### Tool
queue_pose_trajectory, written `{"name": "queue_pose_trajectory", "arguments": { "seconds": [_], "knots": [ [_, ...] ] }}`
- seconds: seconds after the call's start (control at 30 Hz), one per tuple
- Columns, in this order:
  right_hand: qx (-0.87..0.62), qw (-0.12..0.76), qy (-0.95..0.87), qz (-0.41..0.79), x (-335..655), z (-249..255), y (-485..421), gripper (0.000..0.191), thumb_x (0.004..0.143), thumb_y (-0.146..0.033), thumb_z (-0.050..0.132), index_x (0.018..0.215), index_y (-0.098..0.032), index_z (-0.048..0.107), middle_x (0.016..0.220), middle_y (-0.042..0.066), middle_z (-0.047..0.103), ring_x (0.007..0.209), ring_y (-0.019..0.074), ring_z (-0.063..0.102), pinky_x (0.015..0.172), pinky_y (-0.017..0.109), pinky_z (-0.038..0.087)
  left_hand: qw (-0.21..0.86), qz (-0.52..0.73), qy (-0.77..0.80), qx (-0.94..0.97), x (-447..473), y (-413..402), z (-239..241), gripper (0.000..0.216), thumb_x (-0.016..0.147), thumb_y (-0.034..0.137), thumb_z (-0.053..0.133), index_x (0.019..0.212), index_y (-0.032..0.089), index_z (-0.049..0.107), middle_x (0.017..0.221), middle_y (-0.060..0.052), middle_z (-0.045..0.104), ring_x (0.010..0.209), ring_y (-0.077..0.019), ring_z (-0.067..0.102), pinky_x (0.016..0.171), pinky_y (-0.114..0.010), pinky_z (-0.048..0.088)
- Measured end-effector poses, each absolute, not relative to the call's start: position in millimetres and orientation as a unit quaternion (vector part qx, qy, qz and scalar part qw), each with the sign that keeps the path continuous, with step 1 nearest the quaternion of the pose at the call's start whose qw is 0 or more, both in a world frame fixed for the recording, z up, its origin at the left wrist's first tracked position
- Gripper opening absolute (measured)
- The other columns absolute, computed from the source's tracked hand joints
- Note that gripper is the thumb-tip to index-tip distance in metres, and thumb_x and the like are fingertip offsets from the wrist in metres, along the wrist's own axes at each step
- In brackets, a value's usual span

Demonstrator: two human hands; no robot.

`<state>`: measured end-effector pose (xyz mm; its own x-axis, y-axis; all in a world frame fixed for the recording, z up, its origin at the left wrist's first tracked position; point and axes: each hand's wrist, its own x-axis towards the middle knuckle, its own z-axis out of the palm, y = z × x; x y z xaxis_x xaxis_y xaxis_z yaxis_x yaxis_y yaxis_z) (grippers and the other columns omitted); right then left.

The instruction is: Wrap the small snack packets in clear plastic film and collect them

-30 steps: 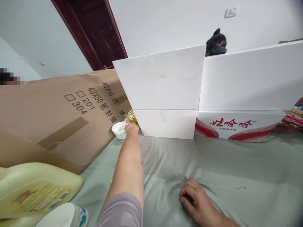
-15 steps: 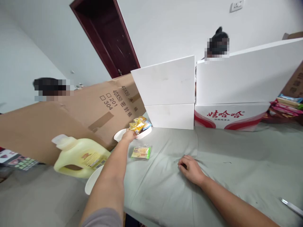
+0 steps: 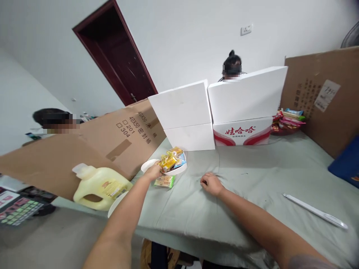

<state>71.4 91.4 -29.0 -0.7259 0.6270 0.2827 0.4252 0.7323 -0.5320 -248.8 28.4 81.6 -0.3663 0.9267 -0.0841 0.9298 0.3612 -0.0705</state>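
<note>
Sliding closer to a green-ended packet (image 3: 165, 181), a round white bowl (image 3: 181, 170) is sitting mid-frame; my left hand (image 3: 153, 171) is curling at its edge, right hand (image 3: 211, 184) half-curling, holds unclear; a red-and-white carton (image 3: 241, 131) is reading "娃哈哈".

Snack packets (image 3: 169, 163) yellow and blue; bowl (image 3: 181, 172) white; cloth (image 3: 182, 213) grey-green; jug (image 3: 102, 181) pale yellow.

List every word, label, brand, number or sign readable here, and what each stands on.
"40X50 汤 桶": left brown carton
"40X50 密封桶": left brown carton
"201": left brown carton
"304": left brown carton
"娃哈哈®": white box with red curves
"饮用纯净水": white box, small print
Too small or blurred to read: print on the yellow jug, right-hand carton, snack packets and lower-left printed item.
</note>
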Motion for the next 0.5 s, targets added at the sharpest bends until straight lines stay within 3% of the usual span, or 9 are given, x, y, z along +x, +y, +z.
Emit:
{"name": "queue_pose_trajectory", "arguments": {
  "seconds": [0.1, 0.2, 0.3, 0.4, 0.5],
  "knots": [
    [-0.29, 0.183, -0.919, 0.194, 70.7, -20.0, 82.1, 0.018, 0.085, -0.013, 0.051, 0.089, -0.016, 0.068, 0.096, 0.01, 0.067, 0.097, 0.0216, 0.056, 0.086, 0.033, 0.04, -0.024, -0.055, 0.825, 0.562, -240.3, 13.7, 99.6, 0.025, 0.067, 0.004, 0.057, 0.08, 0.021, 0.07, 0.139, 0.0, 0.052, 0.119, -0.0202, 0.055, 0.098, -0.023, 0.042],
    [-0.28, 0.122, -0.935, 0.181, 82.7, -12.1, 62.2, 0.017, 0.078, -0.02, 0.063, 0.093, -0.015, 0.069, 0.106, 0.015, 0.066, 0.103, 0.0271, 0.055, 0.089, 0.039, 0.04, -0.074, -0.055, 0.832, 0.547, -234.8, 5.2, 124.4, 0.023, 0.069, 0.003, 0.053, 0.077, 0.019, 0.066, 0.136, -0.003, 0.054, 0.114, -0.0232, 0.059, 0.092, -0.026, 0.045],
    [-0.232, 0.064, -0.955, 0.176, 116.8, -6.9, 35.3, 0.037, 0.065, -0.032, 0.078, 0.099, -0.017, 0.07, 0.11, 0.015, 0.065, 0.109, 0.0314, 0.054, 0.095, 0.045, 0.038, -0.128, -0.075, 0.834, 0.532, -225.9, 6.7, 148.6, 0.017, 0.075, 0.006, 0.051, 0.078, 0.019, 0.063, 0.13, -0.001, 0.057, 0.104, -0.0216, 0.06, 0.085, -0.026, 0.046],
    [-0.181, 0.044, -0.969, 0.163, 165.2, -4.6, 14.5, 0.05, 0.074, -0.044, 0.072, 0.116, -0.019, 0.064, 0.127, 0.016, 0.059, 0.125, 0.0367, 0.043, 0.103, 0.056, 0.03, -0.185, -0.066, 0.831, 0.521, -200.6, 17.4, 162.7, 0.023, 0.082, 0.009, 0.047, 0.095, 0.02, 0.063, 0.135, 0.001, 0.051, 0.098, -0.0193, 0.058, 0.082, -0.026, 0.045],
    [-0.268, 0.065, -0.948, 0.156, 207.4, -7.8, 10.0, 0.051, 0.081, -0.043, 0.067, 0.124, -0.016, 0.061, 0.139, 0.018, 0.051, 0.134, 0.0393, 0.035, 0.106, 0.059, 0.025, -0.217, 0.005, 0.784, 0.582, -148.6, 39.2, 159.3, 0.028, 0.079, 0.009, 0.049, 0.101, 0.021, 0.062, 0.134, -0.001, 0.051, 0.094, -0.0193, 0.057, 0.078, -0.027, 0.044]
  ]
}}
